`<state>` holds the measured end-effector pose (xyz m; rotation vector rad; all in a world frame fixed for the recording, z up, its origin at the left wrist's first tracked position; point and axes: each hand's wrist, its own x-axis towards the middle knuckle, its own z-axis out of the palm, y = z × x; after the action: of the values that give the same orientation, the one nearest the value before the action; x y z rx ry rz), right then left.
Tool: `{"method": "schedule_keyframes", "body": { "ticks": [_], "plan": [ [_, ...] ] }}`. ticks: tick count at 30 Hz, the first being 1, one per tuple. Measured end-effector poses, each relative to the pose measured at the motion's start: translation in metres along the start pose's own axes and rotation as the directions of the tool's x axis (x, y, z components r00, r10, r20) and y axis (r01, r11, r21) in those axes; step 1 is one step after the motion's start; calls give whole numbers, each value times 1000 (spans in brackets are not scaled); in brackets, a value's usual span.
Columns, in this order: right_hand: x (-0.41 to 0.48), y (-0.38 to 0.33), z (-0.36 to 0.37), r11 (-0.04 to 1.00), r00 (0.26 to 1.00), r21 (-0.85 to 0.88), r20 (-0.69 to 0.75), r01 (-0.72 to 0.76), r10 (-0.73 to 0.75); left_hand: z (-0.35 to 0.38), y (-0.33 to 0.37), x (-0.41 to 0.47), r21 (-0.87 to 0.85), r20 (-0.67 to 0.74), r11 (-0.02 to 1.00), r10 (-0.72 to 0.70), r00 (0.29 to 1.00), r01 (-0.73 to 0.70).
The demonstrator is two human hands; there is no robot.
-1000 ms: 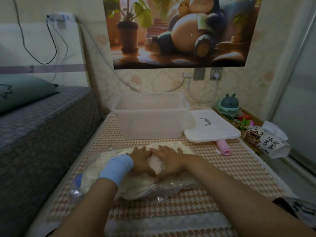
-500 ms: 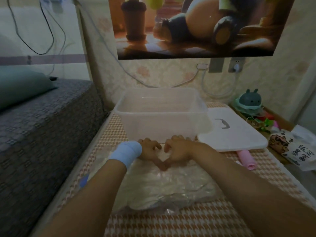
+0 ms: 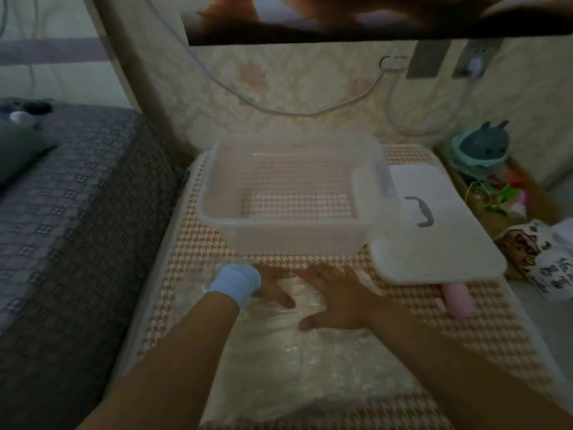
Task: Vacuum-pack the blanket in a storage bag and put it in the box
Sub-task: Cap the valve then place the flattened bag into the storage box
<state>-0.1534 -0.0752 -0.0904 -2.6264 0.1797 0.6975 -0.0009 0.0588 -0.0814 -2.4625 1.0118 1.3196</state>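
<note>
Left hand [image 3: 274, 290] and right hand [image 3: 336, 304] lie flat, fingers straight, gripping nothing. They press the bag [image 3: 279, 377] holding the blanket [image 3: 305, 294], mid-mat [image 3: 449, 330], just before the box [image 3: 297, 240]. Risk: a leaky seal readmits air, and the pack won't fit.

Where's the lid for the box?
In the head view, the white lid lies right of the clear box, with the pink roll at its near edge.

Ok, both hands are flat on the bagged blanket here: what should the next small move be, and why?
Probably press down and sweep both palms along the storage bag to squeeze out air. The left hand and right hand lie flat on it, the plastic looks loose and wrinkled, and the box stands empty with its lid off beside it.
</note>
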Motion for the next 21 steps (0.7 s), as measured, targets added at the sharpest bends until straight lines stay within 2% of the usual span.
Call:
{"method": "schedule_keyframes", "body": {
  "ticks": [2, 5, 7, 9, 11, 12, 13, 14, 15, 18, 21],
  "plan": [
    [-13, 0, -2, 1000, 999, 9, 21, -27, 27, 1, 7, -8, 55, 137, 997, -63, 989, 56],
    [-23, -5, -11, 996, 986, -28, 147, -79, 82, 26, 6, 20, 245, 215, 964, -158, 964, 104],
    [-22, -12, -19, 993, 970, -61, 218, -101, 112, 61, -12, 86, 376, 233, 925, -144, 962, 48],
    [-22, -21, -26, 990, 951, -106, 284, -95, 122, 95, -54, 166, 344, 280, 938, -53, 959, -49],
    [-17, -33, -27, 980, 940, -192, 322, -51, 112, 83, -49, 117, 306, 275, 951, -44, 960, -44],
    [-12, -38, -28, 971, 933, -236, 342, -34, 116, 66, -35, 56, 248, 160, 969, -42, 986, 1],
    [-8, -43, -30, 962, 925, -271, 362, -18, 119, 51, -17, -1, 268, 156, 963, -23, 987, -20],
    [-3, -46, -31, 959, 921, -283, 372, -9, 119, 39, -4, -33, 216, 189, 976, -7, 982, -35],
    [-1, -49, -34, 965, 912, -263, 393, -11, 118, 30, 3, -52, 171, 214, 985, -1, 977, -36],
    [-1, -49, -41, 989, 886, -128, 446, -77, 127, 24, 12, -80, 130, 162, 990, 38, 986, -60],
    [-15, -53, -44, 985, 824, -118, 542, -124, 168, 25, 18, -94, 190, 90, 975, 101, 991, -116]
  ]
}}
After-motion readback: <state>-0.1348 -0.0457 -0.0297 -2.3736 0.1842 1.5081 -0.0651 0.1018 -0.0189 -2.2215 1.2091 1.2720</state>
